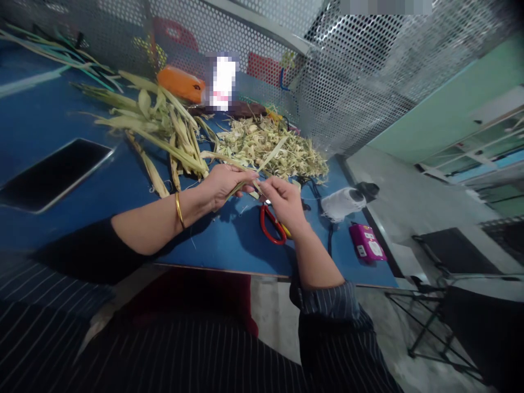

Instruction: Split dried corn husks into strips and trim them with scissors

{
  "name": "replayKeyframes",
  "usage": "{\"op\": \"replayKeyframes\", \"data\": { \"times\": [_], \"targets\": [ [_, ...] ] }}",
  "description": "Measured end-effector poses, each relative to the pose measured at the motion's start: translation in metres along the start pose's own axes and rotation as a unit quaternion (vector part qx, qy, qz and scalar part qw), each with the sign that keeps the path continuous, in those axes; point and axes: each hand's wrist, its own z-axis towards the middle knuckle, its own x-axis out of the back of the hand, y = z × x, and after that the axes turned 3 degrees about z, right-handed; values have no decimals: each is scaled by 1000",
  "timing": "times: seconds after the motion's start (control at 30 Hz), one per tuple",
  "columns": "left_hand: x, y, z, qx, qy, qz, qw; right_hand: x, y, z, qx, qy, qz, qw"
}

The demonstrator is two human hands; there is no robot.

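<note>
Perforated metal screen [262, 43] backs a blue tabletop [229, 240], whose near edge crosses at six o'clock from the hands and whose right edge lies past a purple packet [366, 243] at four. Blue surface shows between the left forearm and the dark-screened device [57, 172] at nine, and along the near edge. Husk strip [273, 154]: held above the table, front of the heap of husk scraps [266, 139] at twelve to one. Its long axis runs from between one and two o'clock down to between seven and eight; the upper end points over the heap. Left hand [229, 185]: fingers closed, thumb pressing the strip. Right hand [282, 199]: thumb and fingers bent inward beside the strip; cannot tell what the tips grip. Red-handled scissors [272, 229] lie beneath it, toward five. White thread spool [343, 204]: three o'clock. Husk bundle [176, 131]: ten o'clock.
</note>
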Motion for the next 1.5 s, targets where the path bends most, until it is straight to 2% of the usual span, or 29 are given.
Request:
{"op": "replayKeyframes", "data": {
  "times": [0.1,0.2,0.27,0.37,0.5,0.57,0.63,0.7,0.77,0.83,0.87,0.93,1.03,1.2,1.3,1.37,1.43,1.5],
  "targets": [
    [1,-1,-3,10,-51,51,997,3,7,5,-73,82,133,985],
    [0,-4,-6,26,-107,84,990,1,12,8,-114,91,217,965],
    [-2,-5,-7,28,-111,93,989,-2,14,9,-116,89,224,963],
    [-4,-3,-8,25,-88,108,990,-5,16,9,-111,117,213,964],
    [-6,-2,-9,14,-84,121,989,-3,21,10,-100,164,129,973],
    [-5,-4,-8,0,-80,134,988,3,18,8,-33,231,13,972],
    [-5,-6,-9,-14,-86,161,983,8,12,6,56,277,-125,951],
    [-6,-7,-12,-26,-96,200,975,10,4,2,111,229,-222,941],
    [-8,-7,-15,-32,-103,233,967,8,-1,0,142,128,-255,948],
    [-9,-8,-17,-44,-119,245,961,4,-3,-1,147,50,-217,964],
    [-9,-9,-17,-52,-128,244,960,2,-3,0,137,33,-177,974],
    [-9,-11,-17,-69,-142,237,959,0,0,1,97,33,-83,991],
    [-8,-14,-15,-71,-148,237,958,-3,6,2,45,51,10,998],
    [-9,-12,-17,-50,-168,238,956,-11,13,2,3,81,53,995],
    [-9,-10,-16,-27,-146,206,967,-6,11,4,14,76,25,997],
    [-7,-8,-13,-18,-110,160,981,3,11,6,46,116,-15,992],
    [-4,-5,-9,-9,-75,108,991,12,14,10,61,216,-53,973],
    [-1,-1,-5,5,-50,61,997,19,19,14,32,310,-37,949]
  ]
}}
